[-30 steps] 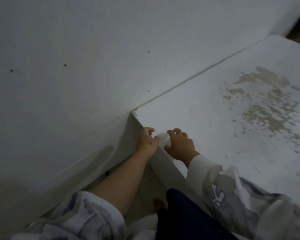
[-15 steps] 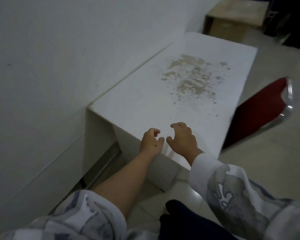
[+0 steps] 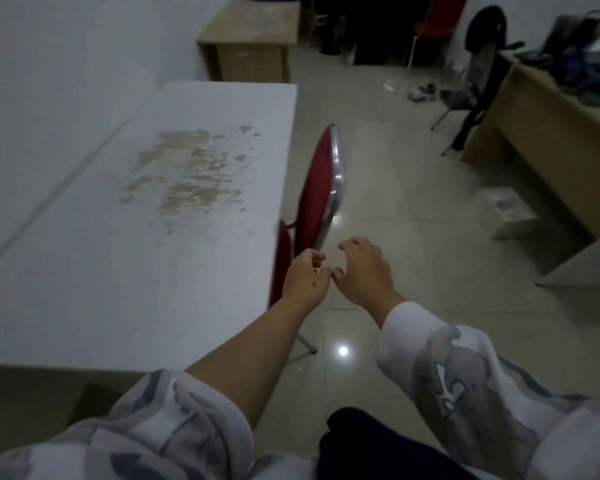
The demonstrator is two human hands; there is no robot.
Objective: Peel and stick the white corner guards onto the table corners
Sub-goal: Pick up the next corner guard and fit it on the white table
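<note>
Your two hands hang in the air just past the right edge of the white table [image 3: 101, 271], over the tiled floor [image 3: 413, 254]. Your left hand [image 3: 305, 280] has its fingers curled loosely, and your right hand [image 3: 364, 271] does too; their thumb tips nearly meet. Whether anything thin sits between those fingertips cannot be told, and no corner guard shows clearly anywhere in view. Your left sleeve [image 3: 174, 420] is pushed up to the elbow, while your right sleeve [image 3: 465, 375] reaches the wrist.

Just beyond your hands, one red chair [image 3: 317, 188] with a chrome frame is tucked against the table's right edge. The tabletop carries one patch of worn, flaking paint [image 3: 187, 178]. Farther off stand two wooden pieces: one small cabinet [image 3: 253, 43] behind the table, and one desk [image 3: 548, 147] at the right, with one pale box [image 3: 506, 213] on the floor beside it.
</note>
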